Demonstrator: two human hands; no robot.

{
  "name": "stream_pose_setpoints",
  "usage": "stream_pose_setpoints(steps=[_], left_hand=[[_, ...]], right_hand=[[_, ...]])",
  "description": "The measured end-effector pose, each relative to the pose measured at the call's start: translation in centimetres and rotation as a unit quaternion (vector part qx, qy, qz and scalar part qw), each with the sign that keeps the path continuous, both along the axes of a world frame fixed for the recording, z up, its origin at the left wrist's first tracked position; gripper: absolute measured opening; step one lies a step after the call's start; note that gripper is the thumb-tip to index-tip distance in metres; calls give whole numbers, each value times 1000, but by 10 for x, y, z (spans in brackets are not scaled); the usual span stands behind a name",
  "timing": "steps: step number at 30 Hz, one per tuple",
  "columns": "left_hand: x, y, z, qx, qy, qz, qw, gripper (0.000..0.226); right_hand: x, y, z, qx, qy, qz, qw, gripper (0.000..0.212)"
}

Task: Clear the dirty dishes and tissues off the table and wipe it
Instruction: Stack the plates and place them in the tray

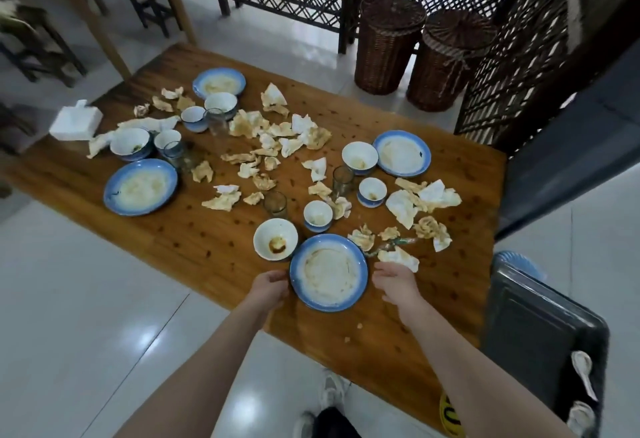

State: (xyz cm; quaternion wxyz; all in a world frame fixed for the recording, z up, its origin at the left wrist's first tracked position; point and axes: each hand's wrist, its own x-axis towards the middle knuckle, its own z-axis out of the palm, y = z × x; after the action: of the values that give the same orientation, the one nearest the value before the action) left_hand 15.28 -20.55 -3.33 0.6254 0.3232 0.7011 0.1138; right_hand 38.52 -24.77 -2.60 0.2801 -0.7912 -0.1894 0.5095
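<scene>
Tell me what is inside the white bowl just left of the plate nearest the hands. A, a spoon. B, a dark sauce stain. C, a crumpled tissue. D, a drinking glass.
B: the white bowl, standing just left of the nearest blue-rimmed plate, holds only a dark brown sauce stain at its bottom.
</scene>
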Motion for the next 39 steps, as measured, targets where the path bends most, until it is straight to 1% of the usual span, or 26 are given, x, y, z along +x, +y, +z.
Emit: stream_pose_setpoints(steps=[2, 5, 9, 15, 17, 20, 23, 27, 31, 35, 39], left_hand=[[4, 6, -5, -8, 2, -8, 1000, 42], [8, 9, -11, -11, -1, -3, 1000, 36], [10, 12, -14, -11, -3, 11, 1000, 35], [10, 9, -12, -19, -6, 23, 1000, 38], [8, 7, -10, -25, -12, 22, 999, 40], [8, 1, -5, -29, -23, 26, 999, 42], [11, -8, -2, -20, -51, 51, 997, 47], [14, -15, 7, 8, -77, 35, 996, 53], [11, -17, 17, 44, -85, 41, 995, 56], [-2, -15, 31, 77, -91, 54, 991, 58], [-28, -8, 42, 104, -95, 71, 987, 60]], right_hand=[[1, 10, -8, 0, -15, 14, 1000, 37], [1, 20, -19, -22, -14, 32, 999, 38], [1, 28, -31, -32, -15, 51, 998, 41], [4, 29, -33, -56, 39, 49, 997, 44], [7, 26, -32, -54, 39, 56, 996, 43], [11, 19, -27, -40, 36, 58, 997, 42], [17, 11, -18, -14, 34, 58, 998, 40], [28, 7, -2, 6, 30, 92, 995, 37], [29, 8, 13, 35, 38, 107, 993, 38], [14, 16, 27, 65, 46, 106, 991, 42], [-13, 28, 40, 85, 66, 136, 985, 55]])
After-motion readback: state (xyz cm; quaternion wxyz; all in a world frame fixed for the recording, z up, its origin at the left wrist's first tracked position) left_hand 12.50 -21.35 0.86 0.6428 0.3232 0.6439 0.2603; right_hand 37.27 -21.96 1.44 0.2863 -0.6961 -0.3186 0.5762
